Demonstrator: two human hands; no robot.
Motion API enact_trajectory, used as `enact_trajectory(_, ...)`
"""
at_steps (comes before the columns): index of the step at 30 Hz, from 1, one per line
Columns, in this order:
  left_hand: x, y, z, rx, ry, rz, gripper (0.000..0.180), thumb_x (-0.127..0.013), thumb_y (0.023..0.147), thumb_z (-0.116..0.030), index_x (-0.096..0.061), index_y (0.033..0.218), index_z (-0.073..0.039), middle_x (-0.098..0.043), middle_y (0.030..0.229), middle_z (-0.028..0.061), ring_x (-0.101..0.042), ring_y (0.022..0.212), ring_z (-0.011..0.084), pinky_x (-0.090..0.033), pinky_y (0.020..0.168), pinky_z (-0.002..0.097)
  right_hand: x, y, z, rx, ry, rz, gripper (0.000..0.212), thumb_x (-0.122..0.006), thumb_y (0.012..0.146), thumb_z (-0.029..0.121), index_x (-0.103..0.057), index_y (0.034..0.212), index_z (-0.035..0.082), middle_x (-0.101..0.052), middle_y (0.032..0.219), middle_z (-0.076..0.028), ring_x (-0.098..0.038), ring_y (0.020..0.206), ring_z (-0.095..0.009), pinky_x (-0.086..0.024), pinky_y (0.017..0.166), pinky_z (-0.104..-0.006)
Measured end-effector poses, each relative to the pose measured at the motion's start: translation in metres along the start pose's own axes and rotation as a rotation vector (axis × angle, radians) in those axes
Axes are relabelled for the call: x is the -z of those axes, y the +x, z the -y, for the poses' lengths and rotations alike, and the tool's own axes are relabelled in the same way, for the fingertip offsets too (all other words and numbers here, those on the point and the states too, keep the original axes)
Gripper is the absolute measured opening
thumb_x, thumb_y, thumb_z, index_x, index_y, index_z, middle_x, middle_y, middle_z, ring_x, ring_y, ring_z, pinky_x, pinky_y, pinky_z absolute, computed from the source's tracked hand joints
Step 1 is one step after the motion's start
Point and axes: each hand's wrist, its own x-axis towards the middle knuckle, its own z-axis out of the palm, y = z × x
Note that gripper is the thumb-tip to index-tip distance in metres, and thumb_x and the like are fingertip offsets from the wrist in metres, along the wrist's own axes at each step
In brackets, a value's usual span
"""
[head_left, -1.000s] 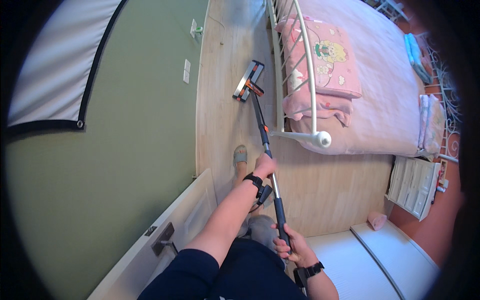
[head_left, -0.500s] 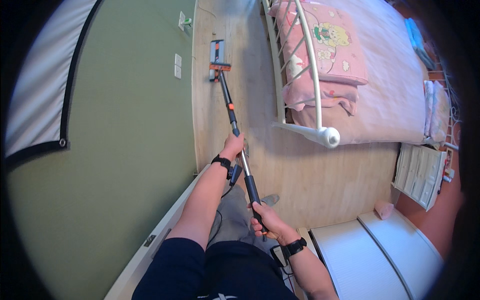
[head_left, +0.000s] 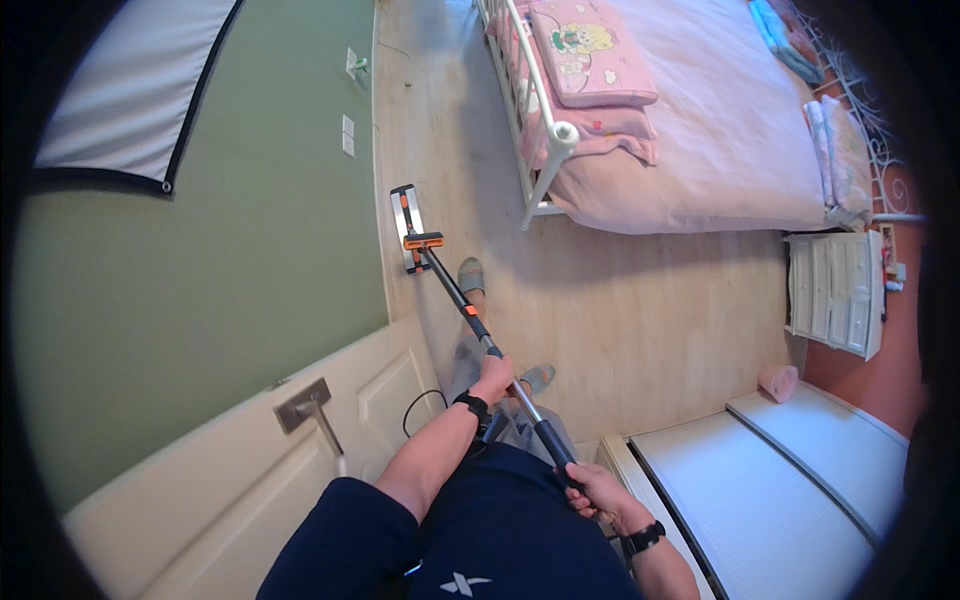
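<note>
Mop (head_left: 476,322) in use, fingers of your left hand (head_left: 492,378) and right hand (head_left: 594,489) wrapped round it; head (head_left: 408,225) on floor (head_left: 650,330) beyond left fingers; done versus left: can't tell.

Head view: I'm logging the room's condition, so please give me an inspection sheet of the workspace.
Surface: pale wood floor; wet or dry cannot be told.
Things in use: mop head low by the green wall, on the mop pole.
Clutter: small dark speck on the floor.
Grips: left hand closed around the mop pole; right hand around its dark handle.
Cables: dark cable looping near the left forearm.
Surroundings: bed, upper right; white door, lower left; white drawers, far right.
</note>
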Motion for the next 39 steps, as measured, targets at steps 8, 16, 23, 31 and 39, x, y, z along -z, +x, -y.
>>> enact_trajectory(8,-0.113,-0.074,0.027,-0.072,0.297,0.246,0.04,-0.061,0.097,-0.026,-0.05,0.115,0.008,-0.067,0.093,0.0234,-0.072,0.069,0.0369,-0.06,0.055,0.0509,0.037,-0.065,-0.101,0.088,0.333,-0.06,0.037,-0.046,0.111,0.039,-0.057,0.131,0.01,-0.045,0.068,0.002,-0.036,0.049,-0.006,-0.028,0.041,-0.0202)
enact_trajectory(16,-0.112,-0.081,-0.003,-0.137,0.335,0.114,0.049,-0.064,0.093,-0.022,-0.045,0.127,0.008,-0.069,0.113,0.0325,-0.074,0.094,0.0436,-0.062,0.08,0.0496,0.027,-0.067,-0.079,0.028,0.473,0.11,0.046,-0.044,0.111,0.044,-0.051,0.141,0.009,-0.043,0.07,-0.003,-0.036,0.047,-0.007,-0.031,0.039,-0.0211)
enact_trajectory(23,-0.039,0.036,-0.135,-0.296,0.357,-0.015,0.048,-0.067,0.092,-0.026,-0.052,0.122,0.008,-0.071,0.107,0.0305,-0.074,0.089,0.0447,-0.061,0.076,0.0513,-0.038,0.043,0.041,0.031,0.677,0.383,0.045,-0.042,0.111,0.049,-0.053,0.14,0.016,-0.041,0.069,0.001,-0.034,0.047,-0.006,-0.029,0.039,-0.0236)
enact_trajectory(31,0.072,0.162,-0.254,-0.389,0.477,-0.207,0.045,-0.064,0.092,-0.036,-0.071,0.098,0.008,-0.074,0.088,0.0275,-0.076,0.079,0.0408,-0.062,0.068,0.048,-0.123,0.172,0.165,0.101,0.387,0.356,0.042,-0.042,0.111,0.048,-0.05,0.139,0.016,-0.042,0.07,0.002,-0.035,0.052,-0.006,-0.029,0.042,-0.0221)
enact_trajectory(39,0.033,0.101,-0.115,-0.153,0.213,0.006,0.038,-0.058,0.096,-0.029,-0.059,0.1,0.009,-0.069,0.088,0.0204,-0.074,0.075,0.0364,-0.06,0.056,0.0524,-0.056,0.077,0.077,-0.012,0.333,0.176,0.042,-0.046,0.111,0.046,-0.053,0.138,0.014,-0.045,0.07,0.004,-0.035,0.051,-0.004,-0.025,0.041,-0.019)
